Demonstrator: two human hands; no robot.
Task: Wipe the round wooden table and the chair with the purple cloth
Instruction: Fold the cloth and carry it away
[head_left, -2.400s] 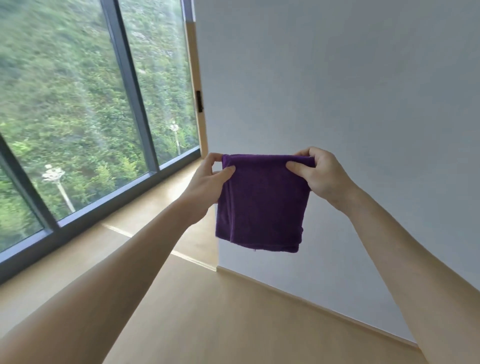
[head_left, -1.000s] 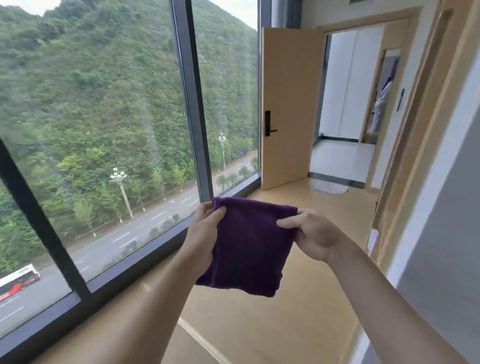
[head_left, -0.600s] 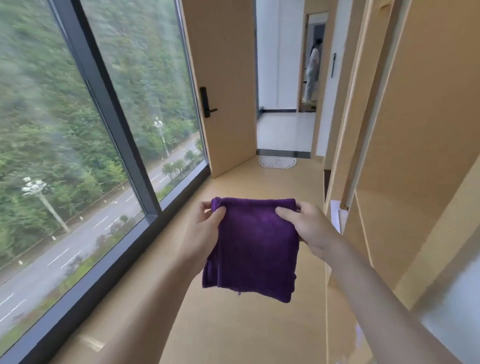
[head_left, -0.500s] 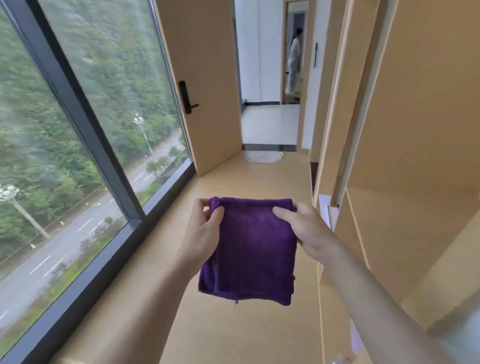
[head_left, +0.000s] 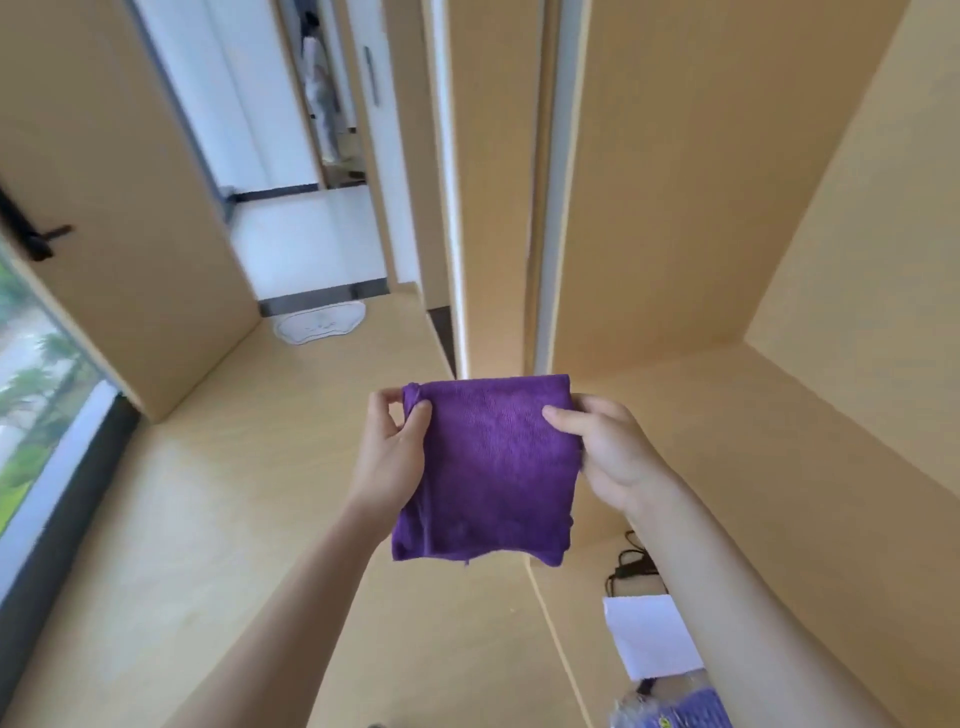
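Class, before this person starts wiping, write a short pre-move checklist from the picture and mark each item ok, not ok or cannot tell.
1. Purple cloth in hand: ok, held up in the air.
2. Left hand pinches the cloth's top left corner: ok.
3. Right hand grips the top right edge: ok.
4. Cloth folded into a neat pad: ok, it hangs as a layered square.
5. Round wooden table in view: not ok, none shows.
6. Chair in view: not ok, none shows.

The purple cloth (head_left: 493, 467) is hiding both hands' fingers behind it. A purple-and-clear packet (head_left: 670, 706) is running off the near edge, blurred. A far figure (head_left: 319, 98) is blurring.
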